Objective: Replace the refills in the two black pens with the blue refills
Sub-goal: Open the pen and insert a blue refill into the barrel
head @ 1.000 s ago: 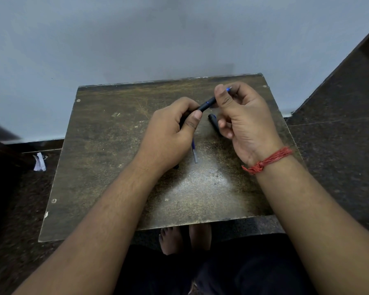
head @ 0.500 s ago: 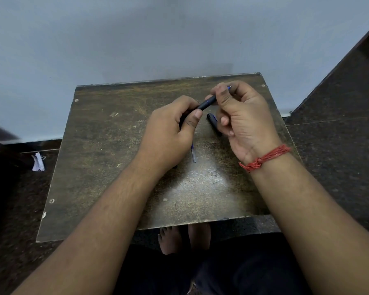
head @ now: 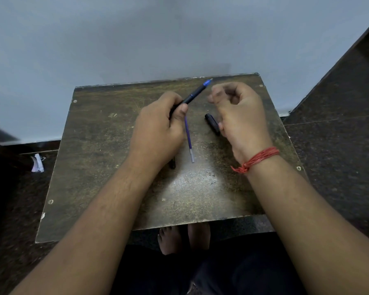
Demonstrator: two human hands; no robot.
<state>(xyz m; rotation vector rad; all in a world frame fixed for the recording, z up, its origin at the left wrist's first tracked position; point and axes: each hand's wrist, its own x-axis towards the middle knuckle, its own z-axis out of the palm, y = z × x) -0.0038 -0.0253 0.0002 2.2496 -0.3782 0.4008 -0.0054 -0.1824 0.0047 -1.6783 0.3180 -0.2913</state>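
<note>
Left hand grips pen mid-barrel; right hand loosely curled, apparently empty. Refill on desk: light, thin, flexible — pinch near end.

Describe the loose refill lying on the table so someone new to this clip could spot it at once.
Start at the worn brown table and look between the left hand and the right hand. The refill lies flat there, running towards the person. It is a thin blue-violet tube with a pale near end, slimmer than the black pen the left hand holds and the black cap beside the right hand.
</note>
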